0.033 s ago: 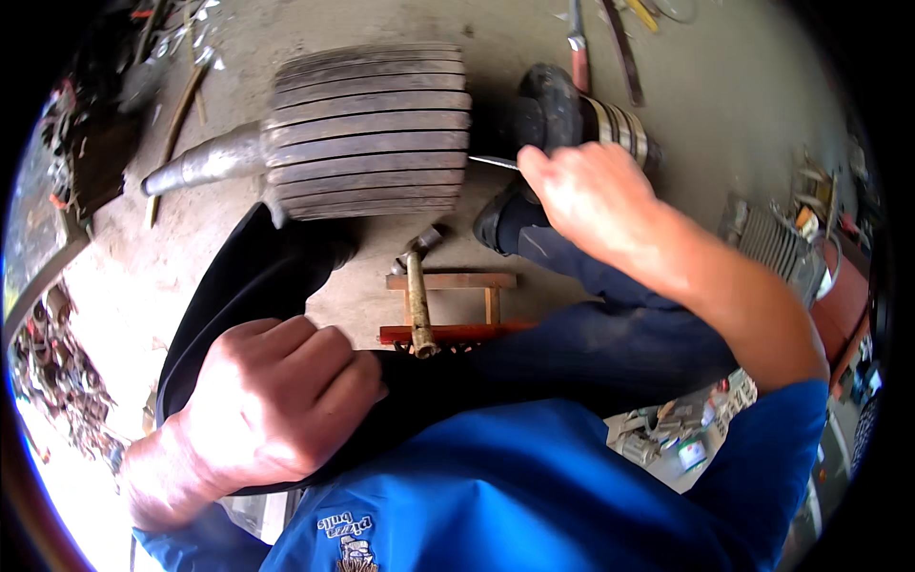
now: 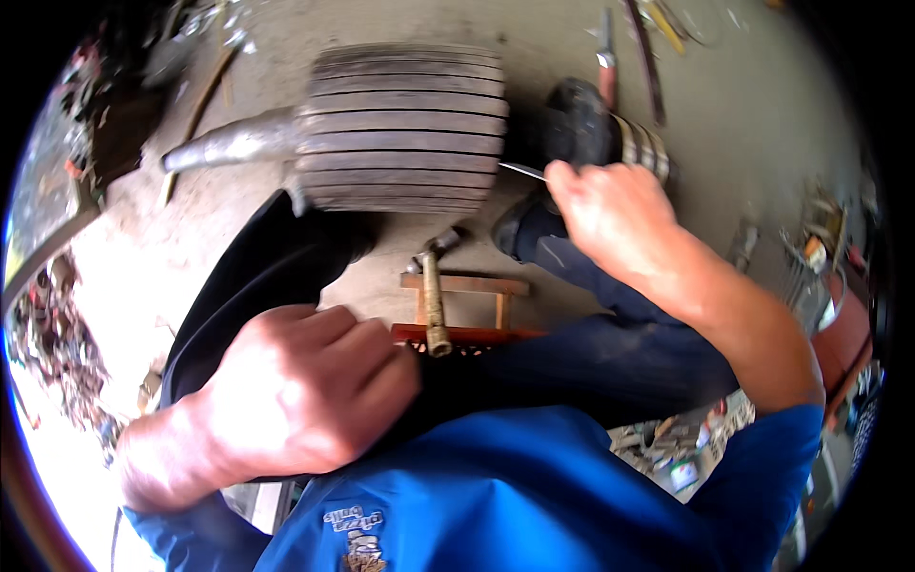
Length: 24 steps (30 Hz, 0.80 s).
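Note:
A large grey motor rotor with lengthwise slots lies on the floor in front of me. Its bare shaft points left. Toward its right end sit a black section and pale metal rings. My right hand is closed round a thin metal blade, whose tip meets or nearly meets the right edge of the slotted body. Over my lap, my left hand is curled into a fist; whatever it may hold is hidden.
Between my legs a hammer rests across a small wooden stool. A red-handled tool and a dark strip lie beyond the rotor. Piles of scrap parts line the left, with more clutter at right.
The view has shifted, so the rotor and stool appear further right. My left fist has moved right over my lap. My right hand keeps the blade by the rotor's right edge.

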Each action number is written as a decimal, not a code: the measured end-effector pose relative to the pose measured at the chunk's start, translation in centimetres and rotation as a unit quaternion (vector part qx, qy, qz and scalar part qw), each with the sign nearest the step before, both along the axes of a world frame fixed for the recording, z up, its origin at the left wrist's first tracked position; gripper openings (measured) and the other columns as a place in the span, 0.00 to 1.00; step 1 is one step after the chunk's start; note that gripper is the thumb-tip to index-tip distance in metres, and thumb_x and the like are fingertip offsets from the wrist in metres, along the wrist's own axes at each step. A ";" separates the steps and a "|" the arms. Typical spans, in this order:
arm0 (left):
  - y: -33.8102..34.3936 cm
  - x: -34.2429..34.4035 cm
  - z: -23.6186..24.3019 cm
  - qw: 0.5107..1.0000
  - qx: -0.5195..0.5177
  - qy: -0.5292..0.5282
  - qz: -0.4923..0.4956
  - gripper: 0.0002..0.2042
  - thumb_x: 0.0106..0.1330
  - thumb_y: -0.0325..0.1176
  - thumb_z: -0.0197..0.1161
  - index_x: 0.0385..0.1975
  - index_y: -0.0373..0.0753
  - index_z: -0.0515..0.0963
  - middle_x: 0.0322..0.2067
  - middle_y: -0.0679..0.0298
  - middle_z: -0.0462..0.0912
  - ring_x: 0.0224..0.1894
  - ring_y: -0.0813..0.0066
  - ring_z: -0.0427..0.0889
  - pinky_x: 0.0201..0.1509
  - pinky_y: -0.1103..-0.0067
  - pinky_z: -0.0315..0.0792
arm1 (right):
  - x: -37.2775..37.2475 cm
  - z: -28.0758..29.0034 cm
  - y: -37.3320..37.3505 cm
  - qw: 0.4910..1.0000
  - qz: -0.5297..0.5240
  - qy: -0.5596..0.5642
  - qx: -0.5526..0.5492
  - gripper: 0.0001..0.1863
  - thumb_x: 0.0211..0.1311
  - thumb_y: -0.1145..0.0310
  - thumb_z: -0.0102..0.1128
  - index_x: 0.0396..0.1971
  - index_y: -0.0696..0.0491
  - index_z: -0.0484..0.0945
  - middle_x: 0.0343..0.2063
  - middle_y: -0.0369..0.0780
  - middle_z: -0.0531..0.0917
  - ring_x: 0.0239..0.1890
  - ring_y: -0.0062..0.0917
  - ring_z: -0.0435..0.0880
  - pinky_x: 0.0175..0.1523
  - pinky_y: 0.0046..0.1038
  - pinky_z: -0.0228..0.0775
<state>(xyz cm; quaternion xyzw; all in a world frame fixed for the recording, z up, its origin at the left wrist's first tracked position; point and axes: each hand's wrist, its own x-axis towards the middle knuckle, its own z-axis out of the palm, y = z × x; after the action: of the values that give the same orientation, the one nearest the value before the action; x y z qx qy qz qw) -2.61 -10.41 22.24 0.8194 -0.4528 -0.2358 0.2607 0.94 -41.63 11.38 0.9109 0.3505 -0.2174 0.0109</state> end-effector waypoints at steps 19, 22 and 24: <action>13.7 1.8 -11.8 0.726 -0.237 0.587 0.269 0.28 0.76 0.52 0.65 0.60 0.31 0.76 0.41 0.57 0.85 0.42 0.69 0.83 0.48 0.70 0.78 | -4.8 0.2 23.2 0.618 -0.414 0.442 0.502 0.09 0.81 0.74 0.48 0.53 0.61 0.71 0.38 0.42 0.86 0.36 0.20 0.85 0.44 0.26 0.81; 15.7 0.4 -14.5 0.596 -0.316 0.664 0.322 0.22 0.79 0.44 0.63 0.60 0.31 0.79 0.39 0.63 0.84 0.32 0.79 0.75 0.42 0.74 0.76 | -5.0 -0.9 26.0 0.652 -0.366 0.442 0.496 0.08 0.82 0.73 0.49 0.52 0.60 0.70 0.37 0.43 0.87 0.35 0.23 0.87 0.44 0.28 0.81; 16.4 -0.6 -16.6 0.617 -0.325 0.617 0.366 0.22 0.78 0.44 0.63 0.59 0.30 0.80 0.39 0.61 0.86 0.35 0.76 0.81 0.47 0.72 0.79 | -5.4 -2.3 26.1 0.724 -0.336 0.403 0.448 0.12 0.77 0.70 0.56 0.54 0.59 0.72 0.39 0.49 0.87 0.38 0.42 0.88 0.47 0.38 0.81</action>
<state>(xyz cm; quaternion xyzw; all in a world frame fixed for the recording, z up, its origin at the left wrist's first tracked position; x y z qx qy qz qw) -3.17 6.01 5.65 0.4408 0.1048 -0.4085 0.7924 -4.43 -15.54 9.05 0.6940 0.0497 -0.3713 -0.6148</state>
